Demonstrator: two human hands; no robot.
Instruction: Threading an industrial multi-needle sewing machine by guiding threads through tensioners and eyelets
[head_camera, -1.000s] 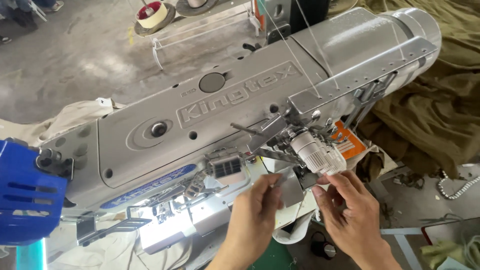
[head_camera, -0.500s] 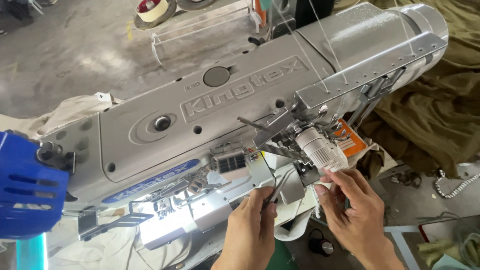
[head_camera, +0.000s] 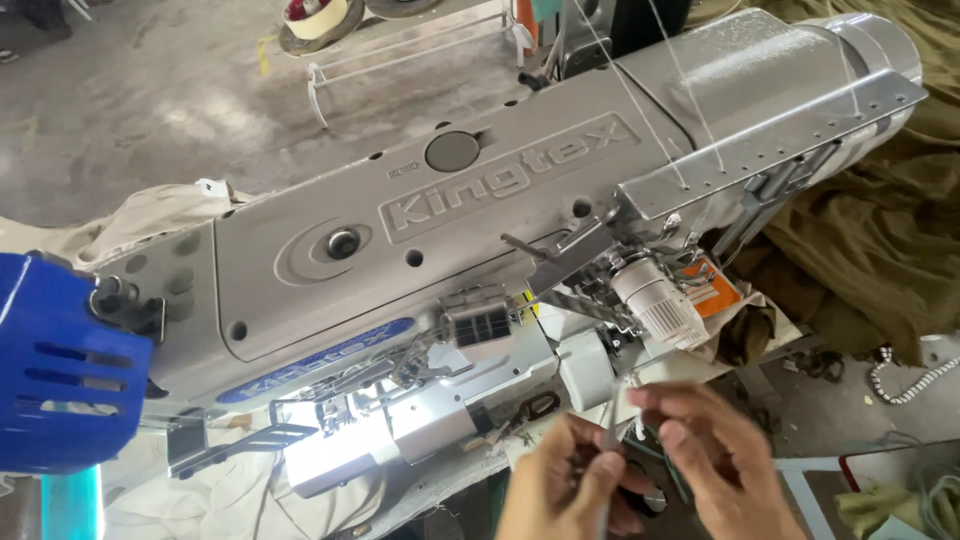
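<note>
Bare hands meet at the bottom edge of the view, close together and partly blurred. The left hand (head_camera: 565, 480) has its fingers curled inward, pinching what looks like a thin grey tool that points down. The right hand (head_camera: 715, 450), just beside it, has thumb and forefinger pressed together on a fine white thread (head_camera: 625, 385) that runs up towards the machine. Directly above the hands sits a white ribbed knob (head_camera: 660, 305) on the front of a large grey industrial sewing machine (head_camera: 400, 250), which lies diagonally across the view. A bright work light (head_camera: 325, 455) glows under its lower left part. A blue motor cover (head_camera: 55, 365) caps the machine's left end. Olive green fabric (head_camera: 870, 260) is heaped to the right. Beyond lies a grey concrete floor (head_camera: 150, 90).
</note>
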